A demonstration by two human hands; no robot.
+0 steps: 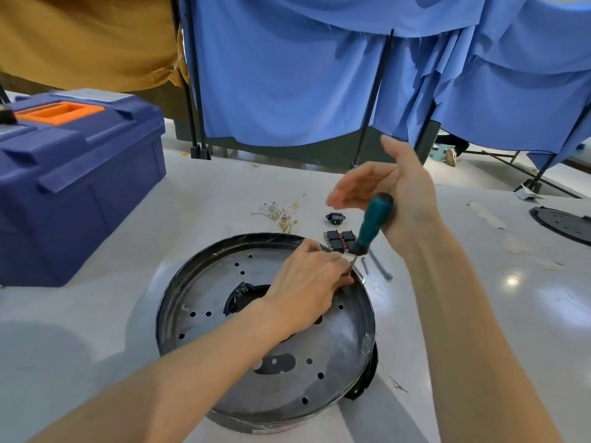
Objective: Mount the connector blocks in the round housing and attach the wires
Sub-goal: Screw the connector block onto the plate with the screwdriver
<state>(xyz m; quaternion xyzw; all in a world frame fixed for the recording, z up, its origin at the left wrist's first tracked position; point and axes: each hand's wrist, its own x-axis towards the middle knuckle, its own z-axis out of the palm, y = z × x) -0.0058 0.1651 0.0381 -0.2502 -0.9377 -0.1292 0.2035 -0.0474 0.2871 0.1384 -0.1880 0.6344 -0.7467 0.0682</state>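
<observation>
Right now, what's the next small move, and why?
Probably close the right hand on the screwdriver handle and turn: its fingers are straight, only the palm meets the handle, while the left hand pinches the tip inside the housing rim.

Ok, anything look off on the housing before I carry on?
Black tape lies crumpled and torn across the round housing's centre hole, and wrinkled clear tape is lifting off its right rim. Nothing else stands out.

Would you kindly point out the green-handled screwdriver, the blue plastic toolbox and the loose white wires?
green-handled screwdriver [375, 219]: head view, middle of its handle.
blue plastic toolbox [96, 203]: head view, its front wall.
loose white wires [283, 213]: head view, centre of the bundle.
</observation>
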